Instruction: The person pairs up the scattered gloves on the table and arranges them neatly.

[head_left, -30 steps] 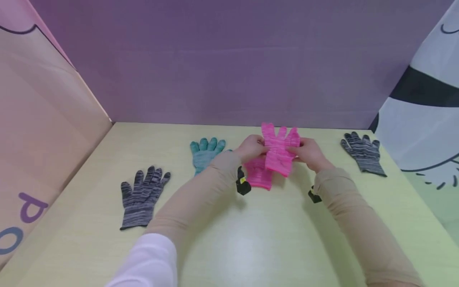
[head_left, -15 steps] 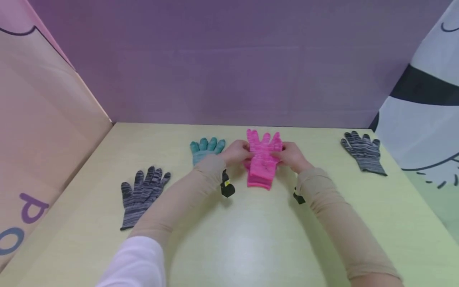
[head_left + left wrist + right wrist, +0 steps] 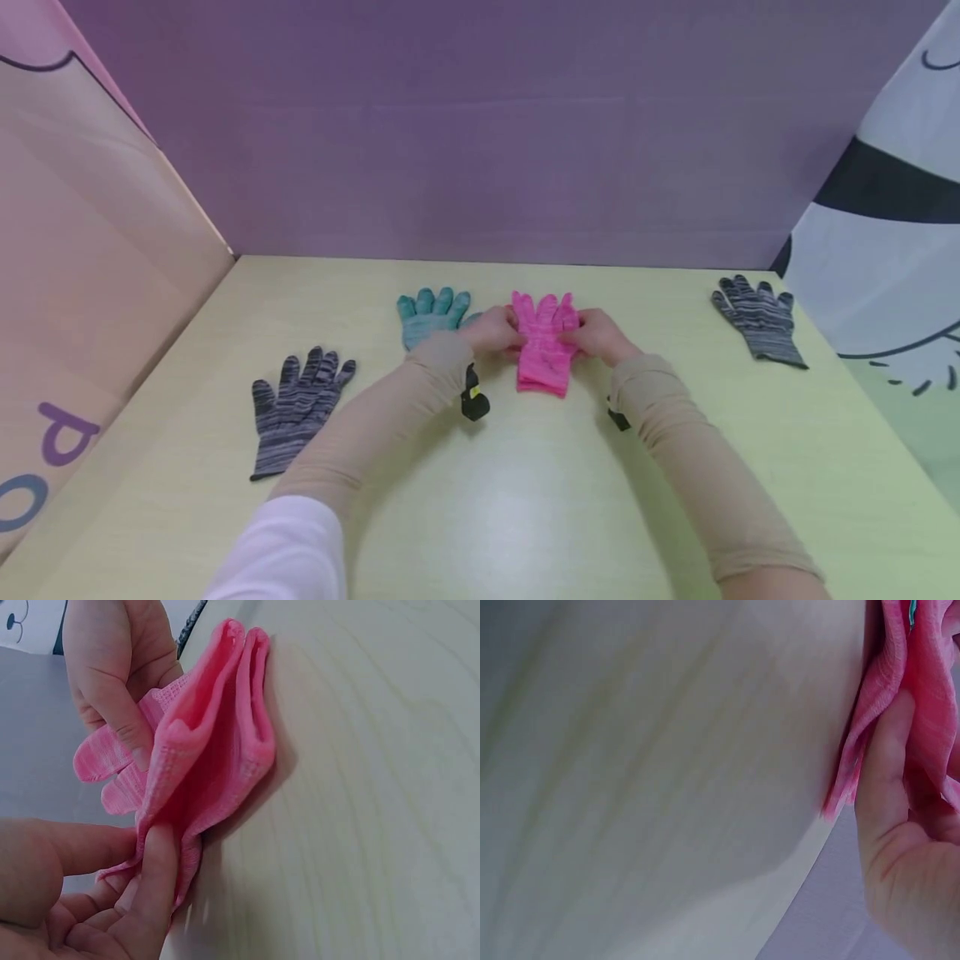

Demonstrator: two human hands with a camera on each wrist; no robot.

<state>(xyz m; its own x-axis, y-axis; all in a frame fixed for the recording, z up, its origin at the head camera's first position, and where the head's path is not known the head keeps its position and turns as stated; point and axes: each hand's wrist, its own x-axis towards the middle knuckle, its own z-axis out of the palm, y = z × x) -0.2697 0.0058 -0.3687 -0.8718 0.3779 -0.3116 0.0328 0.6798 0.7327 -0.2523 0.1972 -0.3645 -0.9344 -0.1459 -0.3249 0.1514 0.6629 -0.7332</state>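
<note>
Two pink knitted gloves are stacked near the middle of the table, fingers pointing away from me. My left hand [image 3: 492,329] pinches the left edge of the upper pink glove [image 3: 545,354] between thumb and finger. On its other edge, my right hand [image 3: 602,336] grips the same glove. In the left wrist view the lower pink glove [image 3: 256,739] lies against the table, its cuff just apart from the upper one's. One finger of the right hand [image 3: 915,877] reaches between the two layers in the right wrist view. The upper glove mostly hides the lower one from the head view.
Left of the pink pair lies a teal glove [image 3: 433,321], partly covered by my left arm. A grey-black striped glove [image 3: 296,412] is at the left, and another striped glove [image 3: 761,323] at the far right. A purple panel [image 3: 480,150] stands behind the table [image 3: 480,500].
Both hands have carried the upper pink glove left and lowered it over the other pink glove, lining up their cuffs. The teal and striped gloves have stayed put.
</note>
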